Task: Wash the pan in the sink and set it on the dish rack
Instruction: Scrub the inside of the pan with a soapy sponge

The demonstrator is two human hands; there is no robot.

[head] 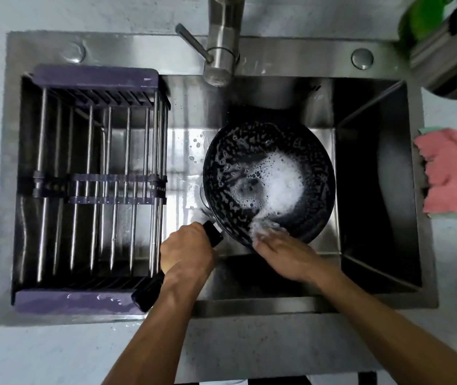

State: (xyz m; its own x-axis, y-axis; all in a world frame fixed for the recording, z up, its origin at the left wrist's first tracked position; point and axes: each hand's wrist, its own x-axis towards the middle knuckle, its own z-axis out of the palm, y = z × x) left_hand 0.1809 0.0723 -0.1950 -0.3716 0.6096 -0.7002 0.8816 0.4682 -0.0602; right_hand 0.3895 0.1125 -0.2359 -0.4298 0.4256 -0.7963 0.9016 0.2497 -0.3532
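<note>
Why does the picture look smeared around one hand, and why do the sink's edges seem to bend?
Head view: the right hand is motion-blurred where its fingers rub the foamy pan; the left hand on the handle is sharper. The wide lens bows the sink edges, bright glare streaks its floor, and its right side sits in deep shadow.

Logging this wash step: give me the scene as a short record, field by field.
stage: scrubbing, pan not yet rinsed or racked
pan: black, inside the sink, coated in white suds
left hand: gripping the pan's black handle
right hand: fingers at the pan's near rim, in foam; blurred, any sponge not visible
dish rack: across the sink's left side, nothing on it
faucet: spout above the basin, no water stream visible
pink cloth: on the counter right of the sink
</note>
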